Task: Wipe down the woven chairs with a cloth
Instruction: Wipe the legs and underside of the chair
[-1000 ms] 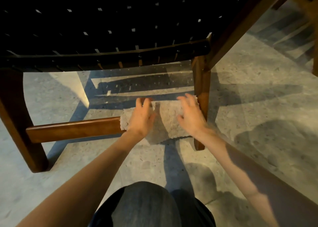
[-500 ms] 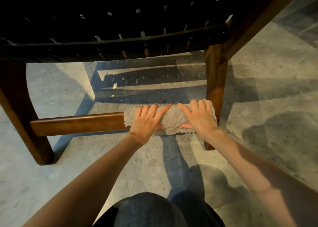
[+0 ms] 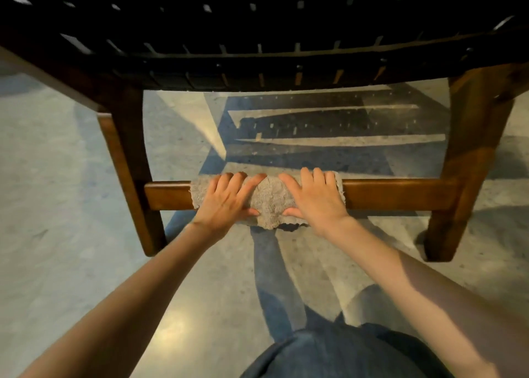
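Wiping chair rail w/ cloth
Left hand (image 3: 226, 203) & right hand (image 3: 315, 203) are gripping soft cloth (image 3: 269, 200) around stiff rail (image 3: 400, 193); hold cloth ends.

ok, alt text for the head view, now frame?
Left hand and right hand press a grey cloth wrapped over the wooden crossbar between the legs of a dark woven chair, on a speckled floor.

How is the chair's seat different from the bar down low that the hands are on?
The woven seat is black, made of crossed straps with little gaps; the low wooden bar is brown, smooth and solid. The seat is bare, while the bar has a grey cloth wrapped over it, pressed by the left hand and right hand. The seat sits high, the bar near the floor. Both belong to one chair.
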A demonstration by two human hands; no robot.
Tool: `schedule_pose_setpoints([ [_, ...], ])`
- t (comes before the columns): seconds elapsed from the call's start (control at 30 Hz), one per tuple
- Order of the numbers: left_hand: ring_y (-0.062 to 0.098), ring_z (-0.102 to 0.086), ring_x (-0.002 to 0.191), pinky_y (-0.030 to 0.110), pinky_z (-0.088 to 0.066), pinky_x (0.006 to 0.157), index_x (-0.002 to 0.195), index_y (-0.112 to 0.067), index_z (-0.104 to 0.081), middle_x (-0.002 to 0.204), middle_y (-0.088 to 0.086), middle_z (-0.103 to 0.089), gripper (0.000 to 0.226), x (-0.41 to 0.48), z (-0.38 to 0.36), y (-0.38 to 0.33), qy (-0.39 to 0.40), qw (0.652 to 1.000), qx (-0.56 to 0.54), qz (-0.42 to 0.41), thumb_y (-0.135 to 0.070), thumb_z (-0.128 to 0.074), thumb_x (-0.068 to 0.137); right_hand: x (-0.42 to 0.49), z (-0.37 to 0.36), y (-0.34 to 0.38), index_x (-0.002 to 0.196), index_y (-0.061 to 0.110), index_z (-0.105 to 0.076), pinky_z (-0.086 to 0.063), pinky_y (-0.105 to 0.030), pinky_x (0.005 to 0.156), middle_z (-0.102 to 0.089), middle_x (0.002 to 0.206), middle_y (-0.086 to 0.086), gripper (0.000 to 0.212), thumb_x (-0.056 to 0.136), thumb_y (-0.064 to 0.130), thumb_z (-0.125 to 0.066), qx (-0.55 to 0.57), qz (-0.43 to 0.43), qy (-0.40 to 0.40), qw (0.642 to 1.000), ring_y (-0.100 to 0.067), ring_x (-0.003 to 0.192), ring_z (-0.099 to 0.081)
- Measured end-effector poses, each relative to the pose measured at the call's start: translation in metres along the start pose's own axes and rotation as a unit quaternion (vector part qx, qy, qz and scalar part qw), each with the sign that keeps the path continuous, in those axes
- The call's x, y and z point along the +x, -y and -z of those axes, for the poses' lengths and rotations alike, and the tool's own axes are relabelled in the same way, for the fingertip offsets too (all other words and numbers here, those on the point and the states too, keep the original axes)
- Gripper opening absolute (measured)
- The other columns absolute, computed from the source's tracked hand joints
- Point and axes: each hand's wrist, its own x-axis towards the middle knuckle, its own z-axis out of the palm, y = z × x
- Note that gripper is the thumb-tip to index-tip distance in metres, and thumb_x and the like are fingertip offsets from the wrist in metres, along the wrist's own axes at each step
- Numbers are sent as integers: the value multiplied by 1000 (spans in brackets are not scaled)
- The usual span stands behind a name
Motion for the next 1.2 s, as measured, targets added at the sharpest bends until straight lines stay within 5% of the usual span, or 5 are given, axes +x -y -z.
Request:
schedule_pose_setpoints([
  [0.27, 41, -55, 102, 54, -43, 93, 134, -9, -44, 111, 19, -55, 82, -60, 7, 95, 102, 991, 15, 89, -43, -79, 68, 61, 23, 95, 148, 18, -15, -37, -39, 91, -42, 134, -13, 87, 83, 61, -55, 33, 90, -25, 995, -31, 117, -46],
  [0.6, 41, -45, 110, 53, -31, 101, 137, -7, -41, 119, 21, -48, 77, -51, 13, 83, 154, 977, -11, 148, -45, -71, 77, 58, 25, 90, 149, 24, -18, -36, -36, 96, -44, 136, -9, 85, 82, 58, -59, 80, 79, -31, 993, -28, 121, -45],
  [0.9, 37, -56, 90, 48, -44, 86, 125, -3, -55, 102, 21, -58, 71, 3, 14, -4, 124, 989, 26, 75, -52, -71, 76, 14, 5, -9, 144, 29, -30, -35, -35, 94, -51, 129, -4, 81, 77, 68, -55, 118, 17, 1, 993, -24, 120, -47],
  [1.03, 31, -41, 116, 43, -29, 103, 142, -16, -23, 130, 12, -40, 68, 41, -1, -62, 135, 988, 21, 66, -60, -38, 92, -22, -8, -70, 142, 32, -33, -34, -35, 89, -53, 122, -2, 79, 77, 70, -53, 91, -28, 12, 995, -23, 115, -48],
  [1.2, 33, -41, 118, 43, -31, 101, 146, -14, -13, 133, 14, -38, 70, 94, -9, -145, 119, 993, 0, 3, -55, -38, 95, -77, -26, -153, 140, 31, -36, -35, -35, 86, -50, 110, -2, 74, 78, 68, -55, 80, -97, 9, 992, -22, 103, -48],
])
